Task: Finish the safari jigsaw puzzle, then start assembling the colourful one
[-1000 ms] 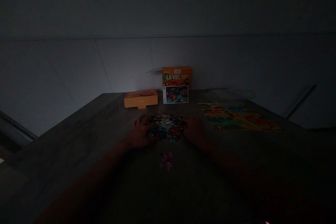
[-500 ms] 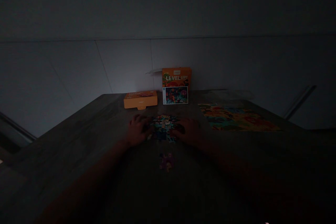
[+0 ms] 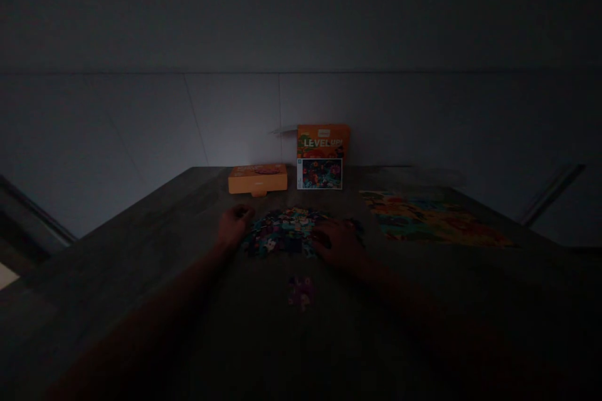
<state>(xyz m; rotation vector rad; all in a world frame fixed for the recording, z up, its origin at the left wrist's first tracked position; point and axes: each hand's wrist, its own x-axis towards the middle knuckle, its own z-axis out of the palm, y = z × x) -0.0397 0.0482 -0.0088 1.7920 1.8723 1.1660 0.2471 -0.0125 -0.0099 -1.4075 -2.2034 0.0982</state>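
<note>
Nearest to us, a small purple cluster of joined pieces lies alone on the tabletop, just in front of the main pile and touching neither hand. In light this dim it barely stands out from the wood, so we judge that a forearm drawn back across it could knock it apart or push it off the near edge.

A little farther out, the pile of loose puzzle pieces sits in the middle of the tabletop between our hands. Our left hand rests at the pile's left edge with the fingers curled inward; whether that grip holds a piece we cannot tell. Our right hand lies flat at the right edge, its grip wide and holding nothing, fingers spread over the outer pieces. Sweeping with either hand could scatter pieces, and in this darkness a stray one would be hard to find again. Colours are also hard to read, so we could easily mismatch pieces.

To the right, apart from the pile, lies a finished puzzle picture; loose pieces pushed that way could slide onto it.

Farthest off, near the wall, a flat orange box lies beside an upright orange lid, which a bump to the tabletop might topple.
</note>
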